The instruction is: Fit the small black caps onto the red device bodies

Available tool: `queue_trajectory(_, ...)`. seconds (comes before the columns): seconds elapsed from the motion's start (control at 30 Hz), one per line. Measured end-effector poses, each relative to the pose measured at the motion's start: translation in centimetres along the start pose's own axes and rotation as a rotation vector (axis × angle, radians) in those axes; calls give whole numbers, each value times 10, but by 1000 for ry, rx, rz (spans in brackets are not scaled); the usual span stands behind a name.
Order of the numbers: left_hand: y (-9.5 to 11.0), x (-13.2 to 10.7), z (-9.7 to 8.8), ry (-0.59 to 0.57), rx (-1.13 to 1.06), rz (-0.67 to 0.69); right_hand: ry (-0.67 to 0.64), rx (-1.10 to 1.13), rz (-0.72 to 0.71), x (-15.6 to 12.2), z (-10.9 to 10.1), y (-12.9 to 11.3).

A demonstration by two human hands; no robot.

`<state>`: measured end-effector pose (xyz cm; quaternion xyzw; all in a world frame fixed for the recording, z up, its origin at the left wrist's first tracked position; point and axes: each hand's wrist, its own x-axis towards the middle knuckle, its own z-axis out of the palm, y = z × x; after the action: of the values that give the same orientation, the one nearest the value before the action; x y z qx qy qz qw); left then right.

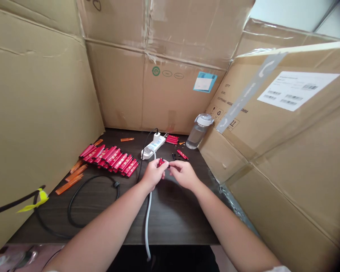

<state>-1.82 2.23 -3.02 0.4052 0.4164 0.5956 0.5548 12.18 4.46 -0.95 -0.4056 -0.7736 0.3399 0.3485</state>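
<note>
Large brown cardboard boxes (147, 83) stand around three sides of a dark wooden bench (172, 215), almost like walls. Near the back of the bench lies a white power strip (154, 145) with a black plug in it, and its thick white cable (148, 215) runs down the bench toward the person. To the right stands a clear plastic bottle (197, 133) with a white cap. On the left side lie a loop of black cable (82, 204) and some flat orange strips (70, 183), and beside them a group of red rectangular pieces (109, 158) in overlapping rows. Near the hands are one loose red piece (182, 154) and small black parts (173, 155). At the bench middle, the left hand (153, 173) and the right hand (183, 174) are close together. The left grip pinches a small red piece (161, 163), and the right grip is pressed together against its other end.
</note>
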Motion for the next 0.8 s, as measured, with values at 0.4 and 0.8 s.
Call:
queue_trajectory(0.4, 8, -5, 2, -58, -276, -134, 64, 582, 57, -11, 14, 2)
queue_trajectory(0.8, 9, -7, 1, -29, 165, 69, 187, 481, 38, -10, 2, 1)
